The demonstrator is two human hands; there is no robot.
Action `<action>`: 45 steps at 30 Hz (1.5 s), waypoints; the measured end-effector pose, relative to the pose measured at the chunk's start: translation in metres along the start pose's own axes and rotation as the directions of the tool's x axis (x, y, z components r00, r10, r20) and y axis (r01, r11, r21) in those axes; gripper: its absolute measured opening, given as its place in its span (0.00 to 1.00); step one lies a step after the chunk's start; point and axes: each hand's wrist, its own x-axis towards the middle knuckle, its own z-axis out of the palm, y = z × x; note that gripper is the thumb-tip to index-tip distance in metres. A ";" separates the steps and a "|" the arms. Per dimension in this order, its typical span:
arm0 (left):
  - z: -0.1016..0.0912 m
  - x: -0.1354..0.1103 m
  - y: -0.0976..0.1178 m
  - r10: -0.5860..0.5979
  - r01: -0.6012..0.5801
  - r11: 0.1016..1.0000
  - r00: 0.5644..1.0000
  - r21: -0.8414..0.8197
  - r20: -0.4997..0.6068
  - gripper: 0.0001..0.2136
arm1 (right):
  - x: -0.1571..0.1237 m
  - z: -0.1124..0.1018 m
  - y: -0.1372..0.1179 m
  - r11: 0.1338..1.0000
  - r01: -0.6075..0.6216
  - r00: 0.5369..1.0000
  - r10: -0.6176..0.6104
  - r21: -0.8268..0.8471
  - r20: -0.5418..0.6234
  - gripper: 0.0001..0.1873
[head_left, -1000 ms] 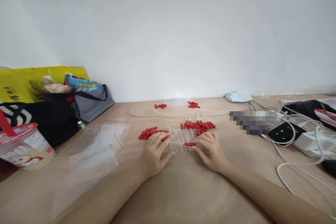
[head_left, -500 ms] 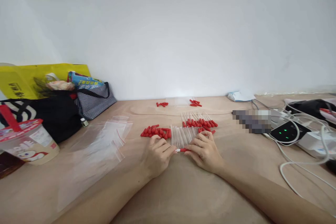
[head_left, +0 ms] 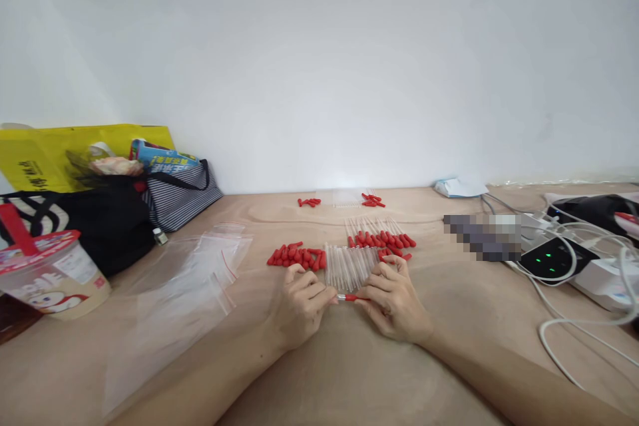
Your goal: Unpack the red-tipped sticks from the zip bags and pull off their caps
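Note:
Between my hands lies a thin clear tube (head_left: 341, 297) with a red rubber bulb (head_left: 350, 297) at its right end, level and just above the table. My left hand (head_left: 307, 299) pinches the tube's left part. The bulb's right part is pinched by my right hand (head_left: 397, 296), whose fingers cover its end. Right behind my hands is a row of clear tubes (head_left: 344, 269). A pile of red bulbs (head_left: 292, 255) sits to their left. Droppers with red bulbs (head_left: 384, 239) lie behind on the right, their clear tubes pointing to the wall.
Clear zip bags (head_left: 184, 293) spread over the table on the left, near a drink cup (head_left: 64, 283) and a striped bag (head_left: 184, 200). More red bulbs (head_left: 309, 202) lie near the wall. White cables (head_left: 549, 326) and a power strip (head_left: 596, 279) occupy the right side.
My hands have drawn slightly apart and a little more of the red bulb shows between them. The whole view has shifted slightly.

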 end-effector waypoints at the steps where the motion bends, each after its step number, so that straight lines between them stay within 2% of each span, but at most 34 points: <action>1: 0.000 0.000 0.001 -0.001 0.001 1.000 1.000 0.001 -0.001 0.09 | 0.000 0.000 -0.001 1.000 0.007 1.000 -0.007 0.002 0.003 0.07; 5: -0.004 0.000 -0.001 -0.007 0.007 1.000 1.000 0.007 0.012 0.09 | 0.000 -0.003 0.000 0.999 0.039 0.999 -0.039 -0.003 -0.001 0.07; 7: -0.007 -0.002 -0.005 -0.046 0.046 0.999 0.999 0.014 0.012 0.09 | -0.001 -0.008 0.002 0.999 0.020 1.000 -0.021 -0.035 -0.023 0.09; 13: -0.008 -0.012 -0.017 -0.208 0.209 0.978 0.977 -0.018 0.042 0.11 | -0.007 -0.018 0.017 0.987 -0.130 0.991 0.127 -0.095 -0.036 0.09; 17: 0.002 -0.013 -0.018 -0.273 0.274 0.962 0.960 0.001 0.058 0.18 | -0.009 -0.014 0.032 0.955 -0.264 0.963 0.251 -0.135 -0.102 0.10; 21: 0.012 -0.008 -0.021 -0.252 0.252 0.968 0.968 -0.011 -0.010 0.19 | -0.011 -0.016 0.047 0.909 -0.384 0.919 0.360 -0.163 -0.161 0.12; 26: 0.023 0.005 -0.024 -0.276 0.272 0.961 0.950 -0.046 -0.146 0.12 | -0.016 -0.027 0.063 0.843 -0.516 0.853 0.487 -0.156 -0.187 0.12; 29: 0.028 0.013 -0.026 -0.279 0.278 0.960 0.943 -0.031 -0.183 0.10 | -0.018 -0.032 0.069 0.834 -0.528 0.848 0.506 -0.159 -0.158 0.14; 33: 0.034 0.018 -0.025 -0.258 0.257 0.966 0.954 -0.027 -0.155 0.11 | -0.018 -0.030 0.071 0.818 -0.549 0.835 0.530 -0.173 -0.146 0.16; 40: 0.042 0.020 -0.018 -0.215 0.214 0.976 0.976 -0.022 -0.021 0.10 | -0.016 -0.023 0.073 0.767 -0.593 0.805 0.572 -0.244 -0.160 0.18; 45: 0.042 0.021 -0.017 -0.218 0.217 0.975 0.976 -0.054 -0.002 0.08 | -0.015 -0.023 0.071 0.751 -0.599 0.799 0.586 -0.279 -0.137 0.17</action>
